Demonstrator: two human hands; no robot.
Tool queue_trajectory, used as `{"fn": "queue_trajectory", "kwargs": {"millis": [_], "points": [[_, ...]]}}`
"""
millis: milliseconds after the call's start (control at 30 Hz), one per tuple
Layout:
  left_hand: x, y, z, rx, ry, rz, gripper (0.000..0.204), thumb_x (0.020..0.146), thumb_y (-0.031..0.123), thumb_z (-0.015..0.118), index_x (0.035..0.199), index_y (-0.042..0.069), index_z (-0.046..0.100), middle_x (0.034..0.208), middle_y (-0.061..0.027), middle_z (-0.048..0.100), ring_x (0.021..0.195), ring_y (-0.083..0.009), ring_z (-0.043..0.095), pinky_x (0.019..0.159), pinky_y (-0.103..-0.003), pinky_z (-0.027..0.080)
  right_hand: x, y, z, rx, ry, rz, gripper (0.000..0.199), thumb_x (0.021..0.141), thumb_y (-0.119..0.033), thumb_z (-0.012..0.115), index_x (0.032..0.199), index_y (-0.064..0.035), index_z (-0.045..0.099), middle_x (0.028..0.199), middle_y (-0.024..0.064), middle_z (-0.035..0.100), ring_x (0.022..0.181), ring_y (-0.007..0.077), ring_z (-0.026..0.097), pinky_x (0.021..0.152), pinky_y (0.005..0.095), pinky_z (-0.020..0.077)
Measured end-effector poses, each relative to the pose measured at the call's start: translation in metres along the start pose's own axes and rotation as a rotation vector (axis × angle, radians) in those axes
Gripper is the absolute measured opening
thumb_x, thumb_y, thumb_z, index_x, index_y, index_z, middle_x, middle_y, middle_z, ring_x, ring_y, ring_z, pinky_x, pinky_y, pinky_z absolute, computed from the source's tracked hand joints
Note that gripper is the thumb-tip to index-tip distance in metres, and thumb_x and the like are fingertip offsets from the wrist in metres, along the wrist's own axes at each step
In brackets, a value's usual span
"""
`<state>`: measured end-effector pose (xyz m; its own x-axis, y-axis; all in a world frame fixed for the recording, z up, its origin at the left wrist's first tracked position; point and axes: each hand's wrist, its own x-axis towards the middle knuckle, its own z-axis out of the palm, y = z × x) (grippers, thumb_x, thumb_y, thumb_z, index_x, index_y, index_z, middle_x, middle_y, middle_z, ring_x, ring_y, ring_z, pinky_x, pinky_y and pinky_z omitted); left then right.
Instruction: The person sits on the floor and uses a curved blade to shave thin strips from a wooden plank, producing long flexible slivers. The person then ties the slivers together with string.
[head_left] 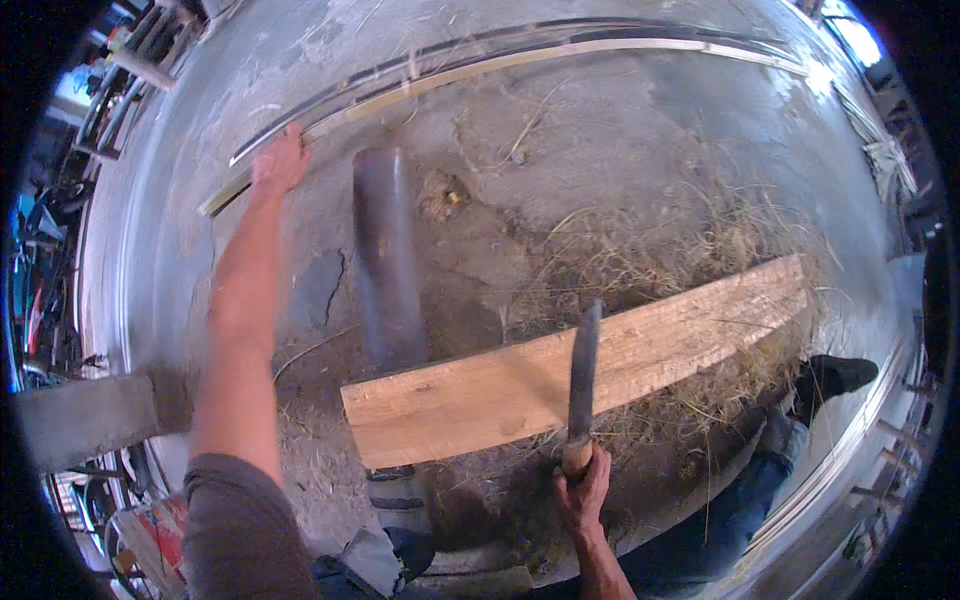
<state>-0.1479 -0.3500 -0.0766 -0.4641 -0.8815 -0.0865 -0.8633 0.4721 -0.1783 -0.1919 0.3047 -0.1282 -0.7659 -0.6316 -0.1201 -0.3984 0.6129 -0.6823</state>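
Observation:
In my right hand (583, 490) is a big knife (583, 375) with a broad dark blade and a short wooden handle. Its blade points away from me, above a pale wooden plank (460, 410) that lies slantwise in front of me. My left arm stretches far forward. At its end my left hand (282, 162) is over the near ends of long thin strips (450, 73) on the floor. Motion smears its fingers, so whether they grip a strip is unclear.
A dark, blurred cylinder (385, 255) rises beyond the plank's left end. Loose shavings (640, 250) litter the concrete floor around the plank. My shoe (842, 374) is at the right. A grey beam-like block (95, 420) juts in from the left, with a cluttered rack (130, 85) farther back.

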Motion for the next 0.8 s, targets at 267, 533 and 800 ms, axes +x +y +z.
{"fn": "queue_trajectory", "kwargs": {"millis": [267,533,800], "points": [[-0.06,-0.037,-0.167,-0.028,0.318,0.422,0.046,0.083,0.041,0.058,0.109,0.004,0.048,0.08,-0.0208,0.061,0.078,-0.0381,0.061,0.066,-0.046,0.046,0.009,-0.052,-0.06,0.079,-0.032,0.049,0.07,0.062,-0.014,0.074,0.124,-0.0079,0.043,0.113,0.0171,0.056,0.099,0.0351,0.057,0.081,0.0401,0.0492],[-0.244,0.008,-0.18,-0.345,0.379,0.741,0.042,0.081,0.041,0.061,0.095,0.003,0.052,0.07,-0.0207,0.056,0.07,-0.0414,0.056,0.062,-0.047,0.043,0.026,-0.102,-0.05,0.107,-0.004,0.009,0.065,0.067,-0.017,0.069,0.126,-0.0083,0.044,0.12,0.0168,0.052,0.109,0.0339,0.052,0.088,0.0405,0.0449],[-0.376,0.047,-0.116,-0.464,-0.149,0.658,0.047,0.081,0.045,0.058,0.095,0.001,0.055,0.08,-0.0236,0.06,0.078,-0.0408,0.059,0.066,-0.048,0.043,0.004,-0.094,-0.054,-0.033,0.324,-0.235,0.055,0.072,-0.013,0.068,0.121,-0.004,0.046,0.112,0.0197,0.052,0.104,0.0379,0.05,0.086,0.044,0.0435]]}}
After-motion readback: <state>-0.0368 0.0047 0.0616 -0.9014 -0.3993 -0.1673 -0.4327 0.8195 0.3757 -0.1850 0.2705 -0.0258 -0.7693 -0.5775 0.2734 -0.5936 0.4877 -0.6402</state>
